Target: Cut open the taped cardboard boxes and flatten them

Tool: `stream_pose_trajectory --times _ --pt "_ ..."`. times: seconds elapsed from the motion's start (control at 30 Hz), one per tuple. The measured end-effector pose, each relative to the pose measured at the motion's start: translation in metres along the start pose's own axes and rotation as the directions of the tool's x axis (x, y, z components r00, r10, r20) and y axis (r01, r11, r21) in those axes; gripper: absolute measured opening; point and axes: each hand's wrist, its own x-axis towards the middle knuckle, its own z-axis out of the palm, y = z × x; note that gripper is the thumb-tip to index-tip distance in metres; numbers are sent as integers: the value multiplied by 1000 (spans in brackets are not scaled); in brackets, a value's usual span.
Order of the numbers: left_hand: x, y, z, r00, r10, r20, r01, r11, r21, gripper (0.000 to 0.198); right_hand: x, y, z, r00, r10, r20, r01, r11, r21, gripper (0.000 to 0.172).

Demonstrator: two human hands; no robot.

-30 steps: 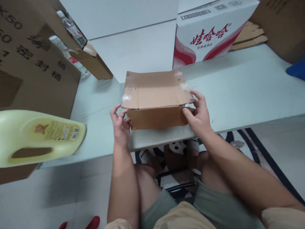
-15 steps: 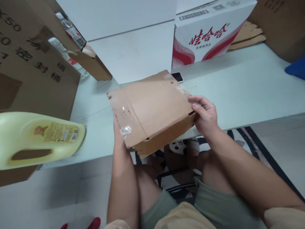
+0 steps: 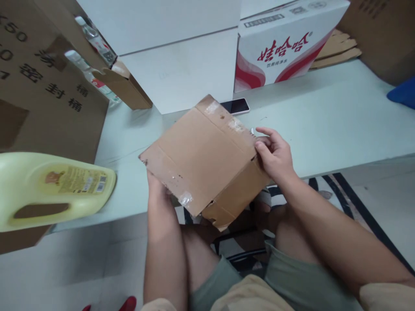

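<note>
A worn brown cardboard box (image 3: 201, 151), with torn edges and scraps of clear tape, is held tilted over the table's front edge. My right hand (image 3: 275, 155) pinches its right corner between thumb and fingers, the index finger stretched out. At the lower left, my left hand (image 3: 157, 185) supports the box; its fingers are hidden underneath. A flap hangs bent down on the side toward me. Just behind the box lies a dark phone (image 3: 238, 106), partly covered by it.
A yellow jug (image 3: 84, 181) lies on its side at the left, by a large printed carton (image 3: 48, 95). Clear bottles (image 3: 90, 75) stand beside a small brown box (image 3: 129, 88). White cartons (image 3: 194, 69) and a red-and-white box (image 3: 279, 56) line the back of the pale table (image 3: 330, 121).
The cardboard box has turned and tilted, its near corner swinging right and down. More of the phone shows. Both hands keep hold, and the right index finger has straightened.
</note>
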Motion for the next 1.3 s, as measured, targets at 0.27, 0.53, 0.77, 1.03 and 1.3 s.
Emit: stream_pose_trajectory --times 0.27,0.53,0.77,1.03,1.3 --pt "-12 14 21 980 185 -78 -195 968 -158 27 12 15 -1 984 147 -104 -147 989 16 56" --pt "-18 22 29 986 162 -50 -169 957 -235 42 -5 -17 19 748 531 399 -662 639 391 47" --pt "-15 11 34 996 38 -75 -53 977 -205 25 -17 -11 25 805 505 312 -582 773 251 47" --pt "-10 17 42 988 -132 -82 102 950 -295 13 -24 -32 1 862 477 173 -503 764 404 46" --pt "-10 16 45 979 -203 -10 193 943 -270 16 -33 -28 -156 758 341 -556 -266 940 214 45"
